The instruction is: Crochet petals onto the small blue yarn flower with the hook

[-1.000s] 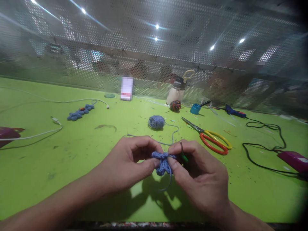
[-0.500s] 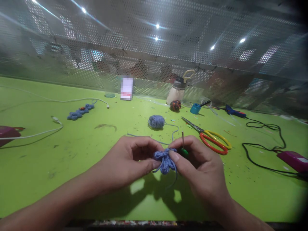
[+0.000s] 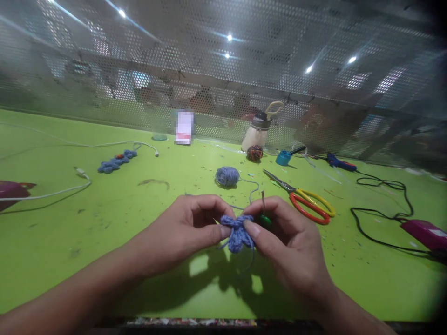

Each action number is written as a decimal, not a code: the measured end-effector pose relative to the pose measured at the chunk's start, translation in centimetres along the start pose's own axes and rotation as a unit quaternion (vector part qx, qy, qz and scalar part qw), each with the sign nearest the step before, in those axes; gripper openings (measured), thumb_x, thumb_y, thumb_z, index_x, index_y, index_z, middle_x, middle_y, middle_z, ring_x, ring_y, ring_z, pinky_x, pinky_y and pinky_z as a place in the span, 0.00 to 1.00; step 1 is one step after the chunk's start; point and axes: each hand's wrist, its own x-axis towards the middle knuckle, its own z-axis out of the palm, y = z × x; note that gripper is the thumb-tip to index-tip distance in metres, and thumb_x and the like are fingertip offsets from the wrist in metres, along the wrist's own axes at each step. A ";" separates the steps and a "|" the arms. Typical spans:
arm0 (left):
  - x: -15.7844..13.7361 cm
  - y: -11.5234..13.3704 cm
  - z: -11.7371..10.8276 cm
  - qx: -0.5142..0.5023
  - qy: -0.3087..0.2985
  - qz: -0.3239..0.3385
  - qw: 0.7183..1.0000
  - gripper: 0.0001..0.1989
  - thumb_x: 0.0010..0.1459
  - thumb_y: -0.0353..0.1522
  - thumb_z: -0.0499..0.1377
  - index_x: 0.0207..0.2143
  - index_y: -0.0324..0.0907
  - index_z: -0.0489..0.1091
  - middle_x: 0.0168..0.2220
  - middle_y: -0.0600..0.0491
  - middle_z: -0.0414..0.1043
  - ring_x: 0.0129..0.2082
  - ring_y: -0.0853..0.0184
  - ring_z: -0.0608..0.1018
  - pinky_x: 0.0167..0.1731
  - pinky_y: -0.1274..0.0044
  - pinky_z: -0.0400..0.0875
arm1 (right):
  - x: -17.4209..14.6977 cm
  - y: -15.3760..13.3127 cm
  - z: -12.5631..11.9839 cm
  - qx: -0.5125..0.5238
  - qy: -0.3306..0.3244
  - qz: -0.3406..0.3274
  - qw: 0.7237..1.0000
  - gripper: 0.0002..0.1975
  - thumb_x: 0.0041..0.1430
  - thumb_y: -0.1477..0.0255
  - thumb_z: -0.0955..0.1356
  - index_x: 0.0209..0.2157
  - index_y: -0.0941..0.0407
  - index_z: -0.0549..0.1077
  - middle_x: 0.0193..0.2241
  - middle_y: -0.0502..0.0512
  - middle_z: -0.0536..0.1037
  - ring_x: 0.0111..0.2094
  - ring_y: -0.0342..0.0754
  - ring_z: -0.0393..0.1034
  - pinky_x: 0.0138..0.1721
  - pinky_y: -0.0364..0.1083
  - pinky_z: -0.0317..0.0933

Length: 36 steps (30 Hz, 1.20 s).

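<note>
A small blue-violet crochet piece (image 3: 236,232) with petal-like lobes hangs between my hands above the table. My left hand (image 3: 199,228) pinches its left lobe between thumb and fingers. On the other side, my right hand (image 3: 289,242) grips its right lobe the same way. A crochet hook (image 3: 264,218) with a green handle is tucked in the right hand, its metal shaft pointing up. Loose yarn ends dangle below the piece. Beyond the hands lies a ball of the same yarn (image 3: 226,176), its strand running back towards them.
Scissors (image 3: 310,204) with red and yellow handles lie right of the yarn. A bottle (image 3: 256,132), a multicoloured yarn ball (image 3: 254,153) and a blue pot (image 3: 283,157) stand behind. Crocheted flowers (image 3: 117,162) and white cables lie left; a glue gun (image 3: 340,162) and black cord lie right.
The crochet piece has shifted slightly left and its lobes are spread a little flatter. Both hands keep hold of it.
</note>
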 end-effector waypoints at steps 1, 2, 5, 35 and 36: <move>0.0 -0.1 0.0 -0.007 -0.006 -0.007 1.000 0.04 0.55 0.32 0.64 0.33 0.40 0.73 0.30 0.57 0.73 0.30 0.72 0.72 0.32 0.79 0.65 | 0.0 0.1 -0.1 -0.001 -0.010 -0.007 1.000 0.03 0.55 0.75 0.71 0.33 0.52 0.75 0.26 0.48 0.75 0.25 0.40 0.68 0.25 0.36 0.63; 0.0 -0.2 -0.1 -0.010 -0.009 -0.011 1.000 0.05 0.55 0.32 0.63 0.33 0.40 0.73 0.30 0.56 0.73 0.31 0.72 0.72 0.33 0.79 0.65 | 0.0 0.2 -0.2 -0.001 -0.018 -0.014 1.000 0.04 0.56 0.75 0.71 0.34 0.52 0.75 0.26 0.48 0.76 0.26 0.40 0.68 0.25 0.36 0.63; -0.1 -0.2 -0.1 -0.002 -0.007 -0.015 1.000 0.05 0.55 0.32 0.63 0.34 0.40 0.72 0.30 0.56 0.72 0.30 0.71 0.71 0.32 0.78 0.64 | 0.1 0.3 -0.3 -0.002 -0.026 -0.022 0.999 0.05 0.57 0.76 0.71 0.34 0.52 0.75 0.26 0.47 0.75 0.26 0.39 0.67 0.26 0.37 0.63; -0.6 -0.8 0.9 0.314 0.119 0.355 0.872 0.10 0.53 0.20 0.58 0.36 0.41 0.70 0.36 0.49 0.75 0.37 0.64 0.75 0.36 0.70 0.69 | -0.1 -0.4 0.0 -0.072 -0.012 -0.076 0.994 0.03 0.59 0.74 0.69 0.31 0.55 0.71 0.21 0.46 0.69 0.21 0.39 0.61 0.21 0.38 0.57; -0.6 -0.7 0.9 0.273 0.113 0.302 0.906 0.08 0.54 0.22 0.58 0.35 0.41 0.70 0.36 0.49 0.75 0.37 0.64 0.76 0.36 0.71 0.70 | -0.1 -0.4 0.0 -0.069 -0.014 -0.073 0.995 0.03 0.59 0.74 0.69 0.31 0.55 0.71 0.21 0.46 0.69 0.21 0.39 0.61 0.20 0.38 0.57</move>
